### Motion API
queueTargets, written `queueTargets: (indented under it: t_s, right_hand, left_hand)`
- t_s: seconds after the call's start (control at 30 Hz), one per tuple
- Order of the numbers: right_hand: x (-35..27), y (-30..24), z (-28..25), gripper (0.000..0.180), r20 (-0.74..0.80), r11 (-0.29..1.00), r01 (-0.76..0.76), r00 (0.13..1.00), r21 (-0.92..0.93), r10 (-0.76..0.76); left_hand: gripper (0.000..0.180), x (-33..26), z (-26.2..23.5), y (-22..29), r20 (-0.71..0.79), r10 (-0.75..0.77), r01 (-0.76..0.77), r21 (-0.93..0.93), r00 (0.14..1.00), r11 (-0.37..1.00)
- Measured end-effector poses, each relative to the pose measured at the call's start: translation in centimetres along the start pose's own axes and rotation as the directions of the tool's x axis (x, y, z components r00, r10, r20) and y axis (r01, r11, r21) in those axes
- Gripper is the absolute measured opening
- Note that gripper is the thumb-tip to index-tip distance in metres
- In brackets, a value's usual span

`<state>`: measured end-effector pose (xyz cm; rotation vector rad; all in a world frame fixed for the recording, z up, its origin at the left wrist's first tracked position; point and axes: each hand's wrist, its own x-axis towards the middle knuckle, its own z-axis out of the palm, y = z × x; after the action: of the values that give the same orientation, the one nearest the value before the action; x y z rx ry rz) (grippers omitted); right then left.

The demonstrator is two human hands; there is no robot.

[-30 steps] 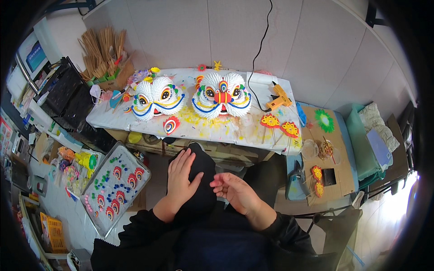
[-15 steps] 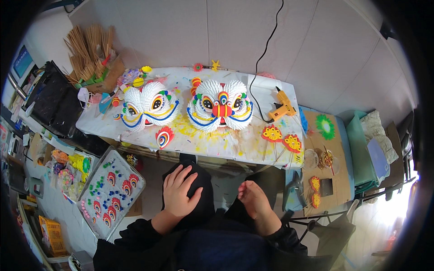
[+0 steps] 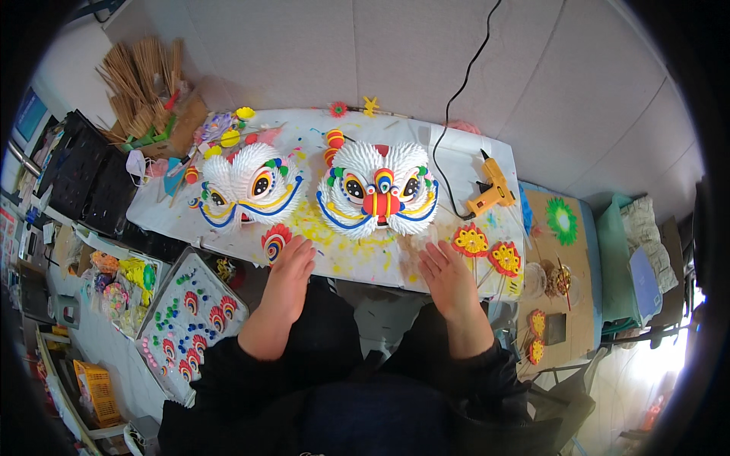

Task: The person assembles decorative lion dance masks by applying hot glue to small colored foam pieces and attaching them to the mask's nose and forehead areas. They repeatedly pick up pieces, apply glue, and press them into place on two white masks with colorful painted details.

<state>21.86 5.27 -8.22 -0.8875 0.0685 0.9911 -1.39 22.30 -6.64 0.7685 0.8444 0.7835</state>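
Note:
My left hand [image 3: 288, 280] is raised at the front edge of the table, fingers stretched out and holding nothing. Just beyond its fingertips lies a red flame-shaped ornament [image 3: 274, 242] with white, yellow and blue rings. My right hand [image 3: 450, 283] hovers at the same edge, also empty, its fingers straight. Nearest to it are two yellow-and-red scalloped ornaments on sticks, one [image 3: 471, 240] behind the other [image 3: 505, 259]. Two white lion-head masks lie farther back: the left mask [image 3: 255, 169] has bare space between its eyes, while the right mask [image 3: 411, 161] carries a red nose.
A yellow glue gun [image 3: 496, 182] with a black cord rests on the paint-stained table [image 3: 346, 262]. At left, a metal tray [image 3: 176, 262] holds ringed ornaments and small coloured balls. Bundled sticks [image 3: 141, 80] stand at the back left. A green bin [image 3: 613, 258] is at right.
Both hands have risen and moved forward from over my lap to the table edge. My right hand's curled fingers have straightened. The view has shifted slightly.

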Motion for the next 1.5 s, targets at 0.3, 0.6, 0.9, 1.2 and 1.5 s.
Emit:
queueTargets:
  t_s: [0.3,0.6,0.9,1.2,1.5]
  right_hand:
    - [4.0,-0.4,3.8,0.04,0.593,-0.177,0.654,0.494,-0.735,-0.635]
    - [6.1,-0.2,5.9,0.028,0.703,-0.32,0.705,0.35,-0.633,-0.619]
    - [6.7,-0.3,6.2,0.025,0.731,-0.362,0.709,0.315,-0.605,-0.605]
    - [6.8,-0.2,6.1,0.025,0.722,-0.354,0.701,0.331,-0.619,-0.607]
    - [6.1,-0.3,6.5,0.026,0.708,-0.349,0.686,0.344,-0.638,-0.617]
  left_hand:
    - [0.033,4.8,6.2,-0.5,0.549,0.643,-0.752,0.657,0.534,0.064]
    - [0.028,6.3,7.8,-0.1,0.667,0.616,-0.765,0.625,0.419,-0.156]
    - [0.013,7.0,7.8,-0.3,0.68,0.623,-0.782,0.599,0.386,-0.169]
    - [0.014,7.3,7.7,-0.8,0.67,0.639,-0.768,0.612,0.379,-0.187]
    - [0.015,7.0,7.9,-0.7,0.641,0.665,-0.785,0.606,0.382,-0.133]
